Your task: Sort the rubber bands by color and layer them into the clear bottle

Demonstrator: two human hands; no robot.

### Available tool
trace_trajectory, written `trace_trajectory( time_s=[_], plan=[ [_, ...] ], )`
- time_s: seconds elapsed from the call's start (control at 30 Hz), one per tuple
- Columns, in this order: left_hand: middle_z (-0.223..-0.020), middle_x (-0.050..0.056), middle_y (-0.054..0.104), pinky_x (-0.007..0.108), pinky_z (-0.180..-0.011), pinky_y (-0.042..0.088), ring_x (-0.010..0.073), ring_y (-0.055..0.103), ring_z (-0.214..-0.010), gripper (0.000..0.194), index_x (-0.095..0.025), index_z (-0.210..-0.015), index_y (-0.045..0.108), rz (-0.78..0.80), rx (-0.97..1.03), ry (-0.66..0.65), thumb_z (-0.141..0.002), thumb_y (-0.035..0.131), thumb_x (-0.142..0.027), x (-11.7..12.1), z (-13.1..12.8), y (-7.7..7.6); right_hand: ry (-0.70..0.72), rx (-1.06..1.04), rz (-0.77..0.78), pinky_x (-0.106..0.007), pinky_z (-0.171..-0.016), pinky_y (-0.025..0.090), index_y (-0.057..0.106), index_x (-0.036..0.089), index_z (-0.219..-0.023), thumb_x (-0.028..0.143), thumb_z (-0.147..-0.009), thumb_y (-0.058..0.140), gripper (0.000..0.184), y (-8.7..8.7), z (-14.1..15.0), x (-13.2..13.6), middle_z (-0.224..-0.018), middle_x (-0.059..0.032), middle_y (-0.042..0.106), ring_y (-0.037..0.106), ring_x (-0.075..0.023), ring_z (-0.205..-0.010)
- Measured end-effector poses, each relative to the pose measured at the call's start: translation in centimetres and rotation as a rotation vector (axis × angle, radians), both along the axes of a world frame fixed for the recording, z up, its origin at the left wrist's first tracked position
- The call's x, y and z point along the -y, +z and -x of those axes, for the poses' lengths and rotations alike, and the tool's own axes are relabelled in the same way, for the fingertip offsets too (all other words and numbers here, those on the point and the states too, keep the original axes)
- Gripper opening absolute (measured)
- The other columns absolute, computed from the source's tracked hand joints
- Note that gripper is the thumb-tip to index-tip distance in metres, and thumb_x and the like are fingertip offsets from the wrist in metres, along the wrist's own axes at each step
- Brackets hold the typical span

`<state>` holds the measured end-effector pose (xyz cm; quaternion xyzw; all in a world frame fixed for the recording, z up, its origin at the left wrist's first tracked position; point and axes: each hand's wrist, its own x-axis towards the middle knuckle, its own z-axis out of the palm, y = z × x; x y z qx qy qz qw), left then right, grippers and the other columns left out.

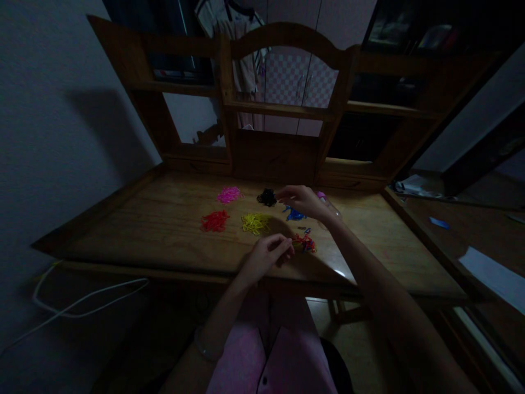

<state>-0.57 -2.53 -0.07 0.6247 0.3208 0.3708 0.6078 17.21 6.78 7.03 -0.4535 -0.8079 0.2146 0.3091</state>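
Note:
Small piles of coloured bands lie on a wooden desk (164, 230): pink (228, 194), red (215, 221), yellow (255, 222), black (267, 197), blue (293, 214), and a mixed pile (304, 242). My right hand (303, 201) reaches out over the blue pile, its fingertips pinched right beside the black pile. My left hand (268, 253) hovers just left of the mixed pile with fingers curled together in a pinch; what it holds is too small to make out.
A wooden hutch with shelves (283, 109) rises at the back of the desk. A white cable (82, 298) hangs at the lower left. Papers (492, 273) lie on a surface to the right. The room is dim.

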Motion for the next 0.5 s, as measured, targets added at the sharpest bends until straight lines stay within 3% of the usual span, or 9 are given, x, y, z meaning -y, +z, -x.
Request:
trace_trajectory(
  time_s=[0.1,0.23,0.37,0.5],
  plan=[
    [-0.073,0.002,0.061,0.019,-0.053,0.043,0.0111,0.056,-0.062,0.037,-0.014,-0.082,0.062,0.005,0.02,0.049,-0.088,0.056,-0.05,-0.3,-0.1,-0.3,-0.036,0.287,0.081,-0.027,-0.075,0.049,0.072,0.019,-0.097,0.019,-0.081,0.062,0.019,0.8,-2.0,3.9,-0.092,-0.0048,0.074,0.067,-0.017,-0.083],
    [-0.068,0.002,0.059,0.018,-0.047,0.041,0.0112,0.055,-0.059,0.037,-0.014,-0.083,0.062,0.041,0.051,0.065,-0.088,0.056,-0.05,-0.4,-0.1,-0.6,0.01,0.429,0.168,-0.025,-0.07,0.046,0.068,0.017,-0.096,0.016,-0.075,0.066,0.021,-0.6,-3.3,7.5,-0.092,-0.0063,0.071,0.064,-0.017,-0.082],
    [-0.069,0.002,0.059,0.018,-0.047,0.041,0.0108,0.055,-0.06,0.036,-0.014,-0.083,0.062,0.027,0.043,0.049,-0.089,0.055,-0.049,-0.3,0.0,-0.6,-0.046,0.436,0.125,-0.024,-0.065,0.041,0.064,0.015,-0.093,0.011,-0.073,0.063,0.021,-2.5,-2.9,8.0,-0.09,-0.0073,0.068,0.061,-0.0162,-0.079],
    [-0.07,0.002,0.058,0.018,-0.049,0.042,0.0102,0.054,-0.059,0.036,-0.014,-0.083,0.062,0.018,0.036,0.036,-0.089,0.055,-0.049,-0.2,0.0,-0.6,-0.076,0.455,0.14,-0.023,-0.062,0.039,0.064,0.014,-0.092,0.012,-0.074,0.062,0.018,-2.9,-2.2,7.1,-0.086,-0.0076,0.068,0.06,-0.0159,-0.075]
  ],
)
